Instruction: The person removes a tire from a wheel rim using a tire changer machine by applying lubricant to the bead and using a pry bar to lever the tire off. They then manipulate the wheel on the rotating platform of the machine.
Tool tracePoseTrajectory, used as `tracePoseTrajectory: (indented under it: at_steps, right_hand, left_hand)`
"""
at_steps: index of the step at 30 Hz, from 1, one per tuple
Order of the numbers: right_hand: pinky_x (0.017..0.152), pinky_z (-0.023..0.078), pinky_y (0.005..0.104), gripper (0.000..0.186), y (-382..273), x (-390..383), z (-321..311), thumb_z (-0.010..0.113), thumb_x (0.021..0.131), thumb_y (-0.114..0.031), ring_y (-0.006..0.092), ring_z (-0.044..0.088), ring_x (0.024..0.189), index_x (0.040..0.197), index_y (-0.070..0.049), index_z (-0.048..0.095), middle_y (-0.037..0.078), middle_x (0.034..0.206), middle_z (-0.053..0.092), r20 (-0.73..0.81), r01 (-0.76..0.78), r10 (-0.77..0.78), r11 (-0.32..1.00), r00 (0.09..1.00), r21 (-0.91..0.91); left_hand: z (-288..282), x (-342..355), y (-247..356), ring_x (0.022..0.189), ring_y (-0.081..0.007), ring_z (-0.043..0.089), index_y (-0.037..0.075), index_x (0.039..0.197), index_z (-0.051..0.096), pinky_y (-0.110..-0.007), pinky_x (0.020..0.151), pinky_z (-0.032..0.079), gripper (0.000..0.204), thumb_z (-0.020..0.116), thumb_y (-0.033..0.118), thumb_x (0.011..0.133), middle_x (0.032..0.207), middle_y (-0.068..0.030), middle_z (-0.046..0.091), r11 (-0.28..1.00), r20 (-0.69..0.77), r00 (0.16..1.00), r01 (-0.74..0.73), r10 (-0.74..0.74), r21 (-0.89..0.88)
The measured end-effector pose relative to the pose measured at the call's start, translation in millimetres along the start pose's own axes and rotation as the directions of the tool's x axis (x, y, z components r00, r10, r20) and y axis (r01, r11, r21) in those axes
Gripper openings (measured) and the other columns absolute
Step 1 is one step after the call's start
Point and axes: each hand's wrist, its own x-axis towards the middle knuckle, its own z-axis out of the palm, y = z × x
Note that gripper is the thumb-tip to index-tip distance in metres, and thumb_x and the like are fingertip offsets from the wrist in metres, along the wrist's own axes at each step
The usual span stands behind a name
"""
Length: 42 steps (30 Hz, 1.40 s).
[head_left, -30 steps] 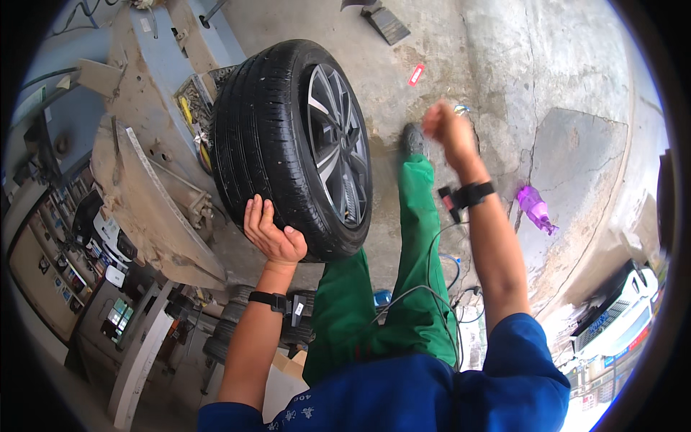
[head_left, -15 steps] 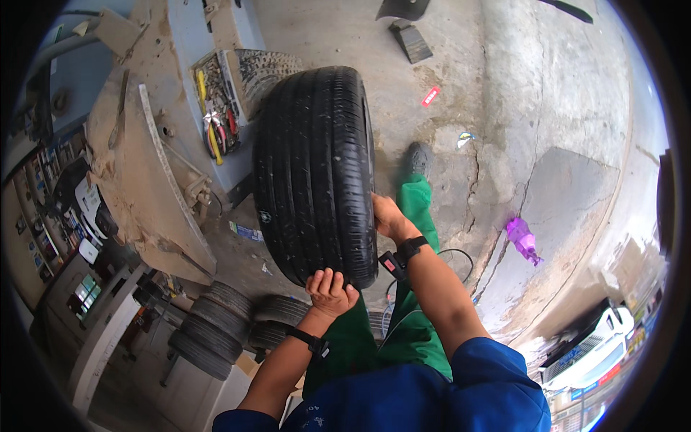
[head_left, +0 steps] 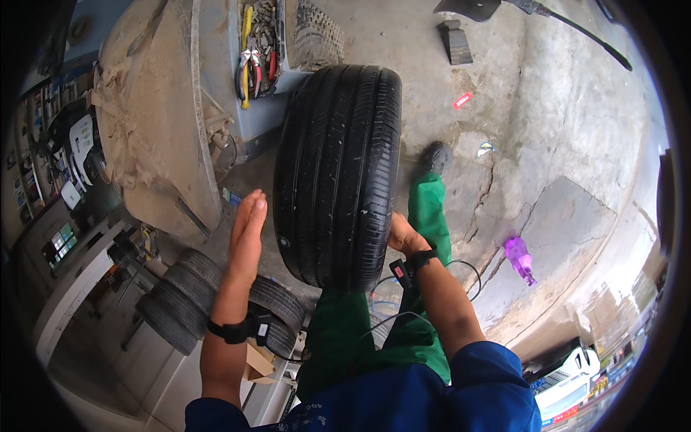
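Observation:
A black tire (head_left: 338,180) stands upright in front of me, its grooved tread facing up toward me. My right hand (head_left: 405,234) is at the tire's right side, gripping its edge, with the fingertips partly hidden behind it. To the left of the tire, my left hand (head_left: 247,234) is raised clear of it, fingers stretched out straight and held close together, with nothing in them. A dark band with a small box sits on each wrist.
Left of the tire stands a large dusty machine (head_left: 155,129) with a tool tray (head_left: 259,54) holding pliers. Several stacked tires (head_left: 180,295) lie at the lower left. A purple bottle (head_left: 518,258), a dark wedge block (head_left: 455,42) and a cable (head_left: 475,277) lie on the cracked concrete floor.
My left hand has let go of the tire's near tread and moved left and up, its fingers straightening. The right hand stays at the tire's right side. The whole view has shifted somewhat.

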Motion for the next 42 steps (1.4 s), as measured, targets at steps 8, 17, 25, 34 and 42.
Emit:
tracePoseTrajectory:
  at_steps: [8, 17, 25, 34, 42]
  right_hand:
    - [0.095, 0.055, 0.0455, 0.076, -6, 19, -59, 0.061, 0.091, -0.064, 0.0355, 0.071, 0.107, 0.12, 0.007, 0.067, 0.022, 0.112, 0.074, -0.278, -0.195, -0.044, 0.608, 0.96, -0.769]
    - [0.106, 0.044, 0.0379, 0.093, 11, 33, -59, 0.074, 0.084, -0.045, 0.0256, 0.055, 0.123, 0.152, 0.003, 0.033, 0.018, 0.136, 0.056, -0.078, -0.196, 0.18, 0.865, 0.981, -0.462]
    - [0.105, 0.052, 0.0384, 0.1, 14, 34, -30, 0.079, 0.083, -0.034, 0.0309, 0.059, 0.128, 0.154, 0.009, 0.023, 0.026, 0.144, 0.053, -0.085, -0.106, 0.097, 0.988, 0.992, -0.113]
    - [0.09, 0.058, 0.031, 0.046, -4, 13, -33, 0.065, 0.102, -0.027, 0.0202, 0.069, 0.105, 0.137, 0.002, 0.053, 0.014, 0.121, 0.07, -0.009, 0.072, -0.073, 0.996, 0.997, -0.057]
    - [0.104, 0.047, 0.0327, 0.062, -76, 31, -8, 0.078, 0.09, -0.034, 0.0209, 0.062, 0.118, 0.133, 0.002, 0.052, 0.014, 0.126, 0.067, 0.052, 0.44, -0.448, 0.842, 0.893, -0.312]
  left_hand:
    - [8, 66, -1, 0.123, -0.023, 0.058, -0.002, 0.129, 0.066, -0.037, 0.112, 0.037, 0.058, 0.078, 0.037, 0.089, 0.124, -0.0098, 0.069, 0.911, 0.323, 0.886, 0.39, -0.332, -0.136]
    - [-24, 61, -37, 0.125, -0.0303, 0.058, -0.007, 0.139, 0.056, -0.041, 0.111, 0.042, 0.068, 0.08, 0.029, 0.087, 0.133, -0.0143, 0.066, 0.873, 0.384, 0.847, 0.456, -0.367, -0.172]
    - [28, 86, -4, 0.115, -0.0309, 0.065, -0.002, 0.135, 0.06, -0.044, 0.103, 0.051, 0.068, 0.079, 0.043, 0.087, 0.124, -0.0156, 0.069, 0.849, 0.228, 0.911, 0.405, -0.344, -0.34]
    - [72, 54, 38, 0.105, -0.0274, 0.069, -0.001, 0.129, 0.064, -0.04, 0.094, 0.057, 0.058, 0.079, 0.038, 0.088, 0.117, -0.0131, 0.071, 0.842, 0.266, 0.914, 0.391, -0.307, -0.371]
    - [48, 31, 67, 0.114, -0.0336, 0.068, -0.004, 0.134, 0.061, -0.046, 0.104, 0.055, 0.076, 0.088, 0.026, 0.07, 0.127, -0.0162, 0.07, 0.847, 0.35, 0.937, 0.195, -0.011, -0.495]
